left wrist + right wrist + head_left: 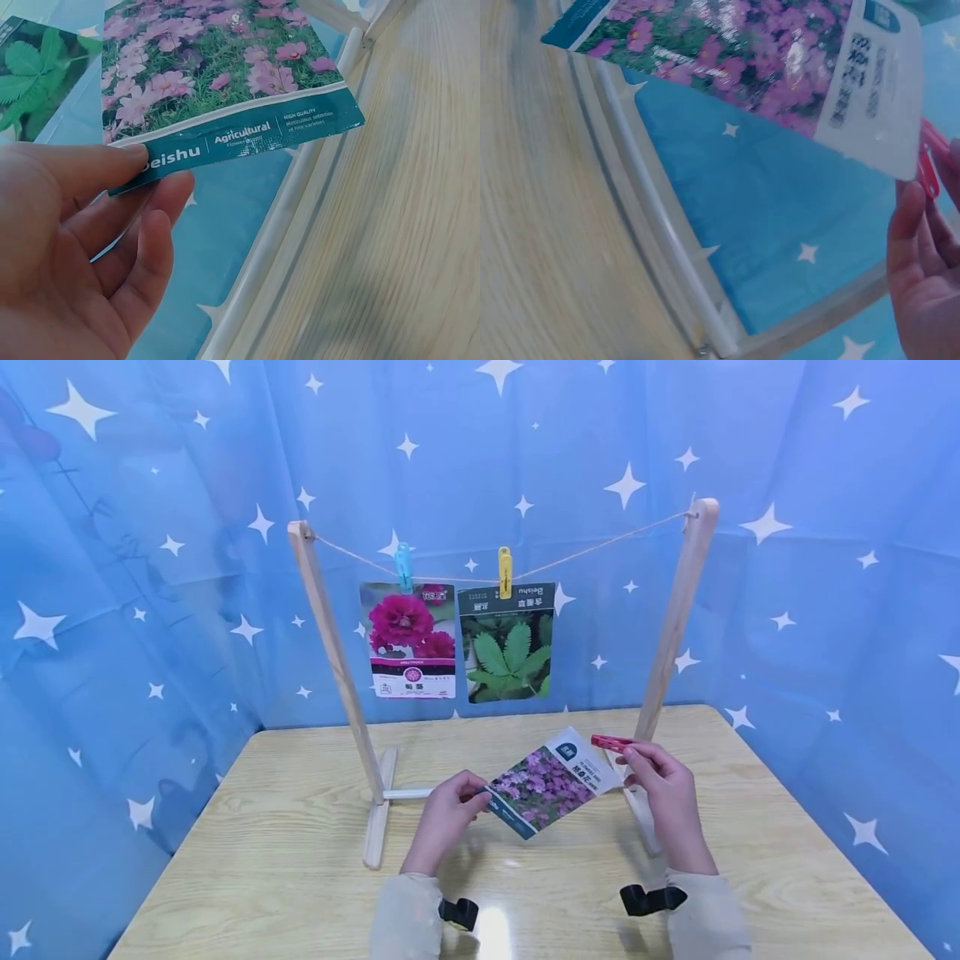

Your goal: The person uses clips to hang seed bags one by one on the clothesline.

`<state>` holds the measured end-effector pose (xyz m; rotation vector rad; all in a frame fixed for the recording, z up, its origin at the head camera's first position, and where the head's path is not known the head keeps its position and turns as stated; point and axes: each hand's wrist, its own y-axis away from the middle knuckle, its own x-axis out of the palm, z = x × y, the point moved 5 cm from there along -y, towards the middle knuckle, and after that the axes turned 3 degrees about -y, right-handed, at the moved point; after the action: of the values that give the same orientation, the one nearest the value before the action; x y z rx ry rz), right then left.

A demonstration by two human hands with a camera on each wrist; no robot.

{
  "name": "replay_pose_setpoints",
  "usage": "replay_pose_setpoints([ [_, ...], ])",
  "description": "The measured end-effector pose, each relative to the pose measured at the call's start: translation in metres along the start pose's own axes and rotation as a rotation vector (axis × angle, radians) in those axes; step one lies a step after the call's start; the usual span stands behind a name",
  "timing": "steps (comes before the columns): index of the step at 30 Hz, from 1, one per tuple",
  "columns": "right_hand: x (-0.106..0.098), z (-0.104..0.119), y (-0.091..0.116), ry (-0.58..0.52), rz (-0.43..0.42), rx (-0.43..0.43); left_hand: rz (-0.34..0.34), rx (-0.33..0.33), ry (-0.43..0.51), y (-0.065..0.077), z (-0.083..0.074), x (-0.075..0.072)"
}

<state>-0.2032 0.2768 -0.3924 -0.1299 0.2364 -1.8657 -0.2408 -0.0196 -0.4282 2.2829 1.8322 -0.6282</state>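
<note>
My left hand (448, 817) pinches one corner of a seed packet (543, 787) at its dark green end. Pink cosmos-like flowers (225, 52) cover the packet's front, and its white end tilts up to the right. Between the thumb and fingers of my right hand (667, 797) is a red clothespin (611, 743), level with that white end. In the right wrist view, the clothespin (930, 161) is right at the packet's white edge. Behind, a magenta-flower packet (408, 635) hangs under a blue clothespin (403, 567), and a green-leaf packet (510, 647) under a yellow clothespin (506, 572).
A string (600, 544) sags between a left wooden post (333, 652) and a right wooden post (675, 618). A white crossbar (407, 793) runs low between their feet. The stand is on a wooden table (262, 843), with a starry blue curtain (480, 468) behind.
</note>
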Motion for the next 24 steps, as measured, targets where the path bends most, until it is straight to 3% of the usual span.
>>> replay_pose_setpoints([
  [7,-0.004,0.011,-0.001,0.081,0.02,-0.002,-0.006,-0.029,0.033,0.0,-0.003,0.005],
  [24,-0.012,0.036,-0.007,0.116,0.022,-0.121,-0.057,0.024,0.084,-0.002,-0.014,0.006],
])
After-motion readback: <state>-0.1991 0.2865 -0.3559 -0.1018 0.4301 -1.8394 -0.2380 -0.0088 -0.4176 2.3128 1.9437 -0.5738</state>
